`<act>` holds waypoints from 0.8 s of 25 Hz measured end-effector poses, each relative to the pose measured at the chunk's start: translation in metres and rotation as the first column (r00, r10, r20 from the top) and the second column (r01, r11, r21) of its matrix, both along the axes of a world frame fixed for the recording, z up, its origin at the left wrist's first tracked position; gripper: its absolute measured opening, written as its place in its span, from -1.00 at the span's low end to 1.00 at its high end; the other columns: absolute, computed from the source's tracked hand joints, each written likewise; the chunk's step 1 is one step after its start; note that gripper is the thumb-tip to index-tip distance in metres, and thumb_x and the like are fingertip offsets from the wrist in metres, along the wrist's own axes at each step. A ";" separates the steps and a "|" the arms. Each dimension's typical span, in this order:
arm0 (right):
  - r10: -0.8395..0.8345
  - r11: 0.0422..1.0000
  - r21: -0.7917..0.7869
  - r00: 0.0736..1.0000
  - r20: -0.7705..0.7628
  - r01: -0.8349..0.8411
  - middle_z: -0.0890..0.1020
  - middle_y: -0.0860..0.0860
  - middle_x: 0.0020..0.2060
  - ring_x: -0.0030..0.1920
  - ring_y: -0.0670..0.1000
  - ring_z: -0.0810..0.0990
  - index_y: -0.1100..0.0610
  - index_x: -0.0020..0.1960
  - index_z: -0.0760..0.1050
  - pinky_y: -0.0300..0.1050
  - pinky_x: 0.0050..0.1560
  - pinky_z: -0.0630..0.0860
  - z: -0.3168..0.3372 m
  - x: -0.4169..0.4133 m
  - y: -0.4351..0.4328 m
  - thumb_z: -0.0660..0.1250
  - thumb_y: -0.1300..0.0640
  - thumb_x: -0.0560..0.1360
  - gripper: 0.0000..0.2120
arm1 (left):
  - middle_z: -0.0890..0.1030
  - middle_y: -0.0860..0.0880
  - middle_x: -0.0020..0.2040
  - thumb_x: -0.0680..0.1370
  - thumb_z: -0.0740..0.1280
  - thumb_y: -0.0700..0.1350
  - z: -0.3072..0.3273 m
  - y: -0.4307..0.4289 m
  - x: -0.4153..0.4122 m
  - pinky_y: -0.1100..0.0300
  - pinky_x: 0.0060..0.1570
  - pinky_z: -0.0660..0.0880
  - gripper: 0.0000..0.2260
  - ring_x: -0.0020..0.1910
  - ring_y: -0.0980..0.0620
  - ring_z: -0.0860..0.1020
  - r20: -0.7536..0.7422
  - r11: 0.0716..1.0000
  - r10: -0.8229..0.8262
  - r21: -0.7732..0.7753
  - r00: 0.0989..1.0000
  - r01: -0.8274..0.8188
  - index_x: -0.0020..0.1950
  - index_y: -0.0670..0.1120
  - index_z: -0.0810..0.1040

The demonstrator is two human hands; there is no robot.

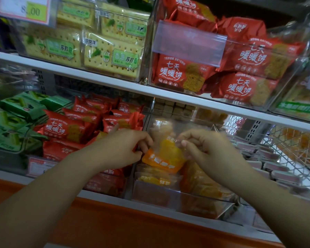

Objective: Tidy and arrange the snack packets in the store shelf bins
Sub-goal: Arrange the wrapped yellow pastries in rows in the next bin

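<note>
We judged the tidying about midway: our left hand and right hand each pinched an edge of the orange packet between them, while loose packets beneath both hands lay jumbled in the clear bin.

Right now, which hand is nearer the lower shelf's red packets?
Left. The left hand hovers at the red packets' right edge; the right hand is farther right, pinching the orange packet.
</note>
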State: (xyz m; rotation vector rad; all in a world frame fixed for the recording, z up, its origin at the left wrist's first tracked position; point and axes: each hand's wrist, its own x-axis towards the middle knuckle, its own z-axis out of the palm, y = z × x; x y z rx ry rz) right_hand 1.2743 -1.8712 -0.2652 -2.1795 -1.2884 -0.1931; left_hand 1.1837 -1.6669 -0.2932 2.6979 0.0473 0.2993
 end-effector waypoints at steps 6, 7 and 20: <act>0.018 0.997 -0.074 0.999 0.033 -0.016 0.63 -0.09 -0.34 -0.34 -0.13 0.59 -0.11 -0.10 0.50 -0.14 -0.25 0.55 -0.011 0.003 0.022 0.24 0.13 0.55 -0.85 | 0.60 0.27 -0.07 0.48 0.29 -0.23 0.003 0.002 0.002 0.15 0.34 0.24 -0.67 -0.10 0.46 0.46 0.013 1.000 -0.004 0.016 1.000 0.004 0.03 0.22 0.47; 0.033 0.994 -0.110 0.999 0.028 -0.030 0.60 -0.14 -0.36 -0.36 -0.20 0.55 -0.08 -0.07 0.52 -0.28 -0.30 0.49 -0.014 0.003 0.025 0.23 0.13 0.55 -0.86 | 0.60 0.24 -0.04 0.48 0.28 -0.27 0.006 0.001 0.000 0.38 0.16 0.34 -0.66 -0.19 0.51 0.45 0.009 1.000 -0.019 -0.013 1.000 0.019 0.07 0.17 0.49; 0.116 0.967 -0.235 0.990 0.082 -0.094 0.66 -0.16 -0.01 -0.06 -0.30 0.53 -0.06 0.18 0.56 -0.50 -0.09 0.41 -0.039 0.012 0.007 0.31 0.10 0.52 -0.75 | 0.60 0.19 0.03 0.56 0.26 0.02 -0.003 -0.012 0.013 -0.09 0.45 -0.19 -0.88 0.23 0.20 0.41 -0.013 0.936 0.004 0.352 1.000 0.001 0.04 0.16 0.57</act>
